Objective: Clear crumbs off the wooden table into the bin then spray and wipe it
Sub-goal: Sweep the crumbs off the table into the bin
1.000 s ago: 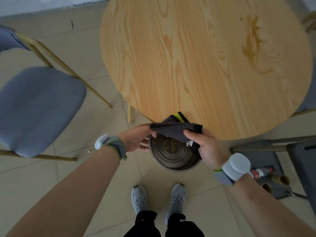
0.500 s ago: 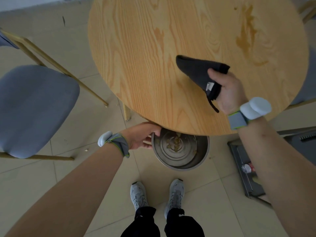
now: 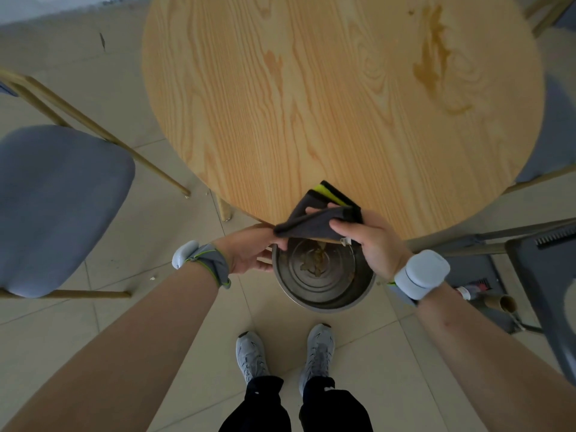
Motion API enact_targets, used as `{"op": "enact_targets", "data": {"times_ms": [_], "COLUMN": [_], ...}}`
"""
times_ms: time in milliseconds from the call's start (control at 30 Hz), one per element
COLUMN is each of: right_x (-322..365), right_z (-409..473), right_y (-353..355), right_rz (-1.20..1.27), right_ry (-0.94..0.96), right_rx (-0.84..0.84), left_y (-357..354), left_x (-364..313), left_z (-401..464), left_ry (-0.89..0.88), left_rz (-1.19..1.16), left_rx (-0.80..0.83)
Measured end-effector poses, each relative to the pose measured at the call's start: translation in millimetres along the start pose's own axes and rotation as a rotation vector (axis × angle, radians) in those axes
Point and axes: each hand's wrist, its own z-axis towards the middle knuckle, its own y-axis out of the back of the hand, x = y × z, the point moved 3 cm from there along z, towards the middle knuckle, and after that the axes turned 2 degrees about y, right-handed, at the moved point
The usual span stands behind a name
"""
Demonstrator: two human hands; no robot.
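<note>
The round wooden table (image 3: 311,104) fills the upper middle of the view, with a brownish stain (image 3: 433,57) at its far right. My right hand (image 3: 374,241) grips a folded dark grey cloth (image 3: 311,224) with a yellow-green stripe at the table's near edge. The cloth hangs partly over the open metal bin (image 3: 324,291), which stands on the floor just below that edge. Crumbs (image 3: 314,260) lie on the bin's bottom. My left hand (image 3: 249,254) holds the bin's left rim, close to the cloth's lower corner.
A grey padded chair (image 3: 56,198) with gold legs stands to the left, and another chair (image 3: 558,135) is tucked in at the right. A dark low rack (image 3: 480,266) with a bottle (image 3: 470,289) sits on the tiled floor at right. My shoes (image 3: 283,353) are just behind the bin.
My right hand drew the cloth from the middle of the table back to the near edge over the bin. The left hand stayed on the bin's rim.
</note>
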Motion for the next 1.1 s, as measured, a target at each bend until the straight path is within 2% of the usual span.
{"op": "enact_targets", "data": {"times_ms": [167, 400, 633, 800, 967, 1100], "right_x": [-3, -14, -27, -34, -58, -79], "right_z": [-11, -21, -54, -88, -114, -154], "right_y": [-4, 10, 26, 50, 88, 143], "right_rz": [0.059, 0.232, 0.475, 0.514, 0.535, 0.619], "right_ry": [-0.008, -0.048, -0.094, -0.109, -0.138, -0.111], "right_rx": [-0.031, -0.264, -0.267, -0.423, -0.508, -0.592], "left_y": [-1, -9, -36, -75, -117, -186], "left_x": [0, 6, 8, 9, 14, 9], "left_z": [-3, 3, 8, 14, 29, 44], "left_ry": [0.005, -0.001, 0.005, 0.035, 0.059, 0.054], "left_rz": [0.026, 0.042, 0.124, 0.218, 0.277, 0.353], "left_rx": [0.016, 0.020, 0.068, 0.121, 0.160, 0.227]}}
